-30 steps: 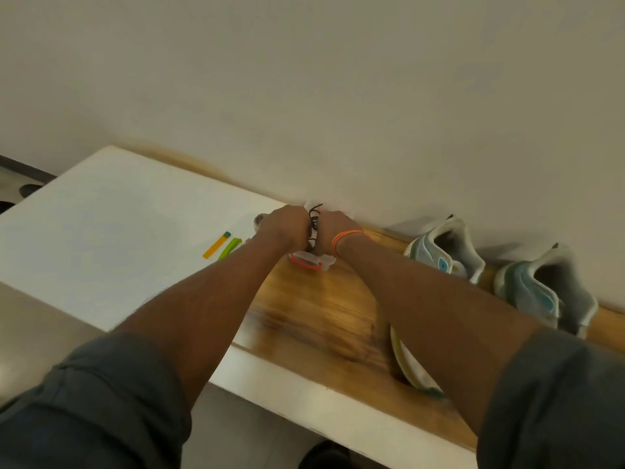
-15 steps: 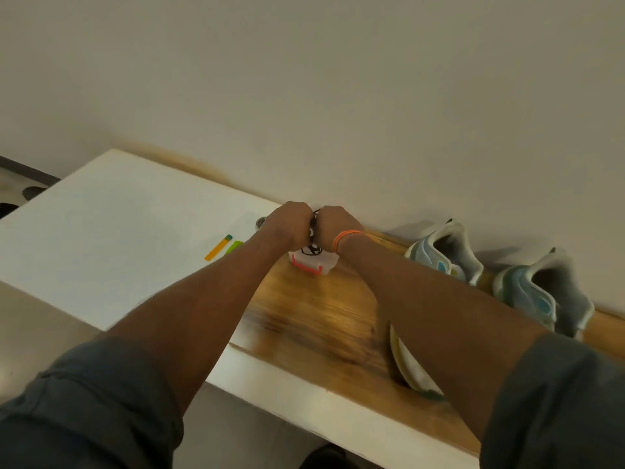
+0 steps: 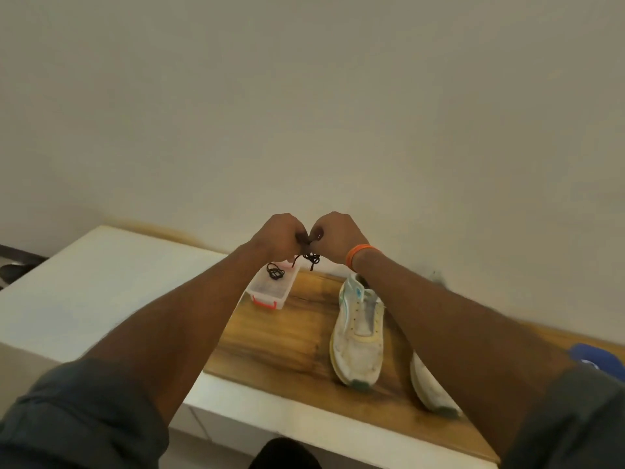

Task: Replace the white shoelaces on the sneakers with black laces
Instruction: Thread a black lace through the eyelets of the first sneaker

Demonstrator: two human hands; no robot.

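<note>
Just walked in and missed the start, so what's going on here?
A person holds a bundled black lace up between the left hand and right hand, above a small clear box where another black lace lies. Two white sneakers sit on the wooden board; the nearer one shows no lace.
</note>
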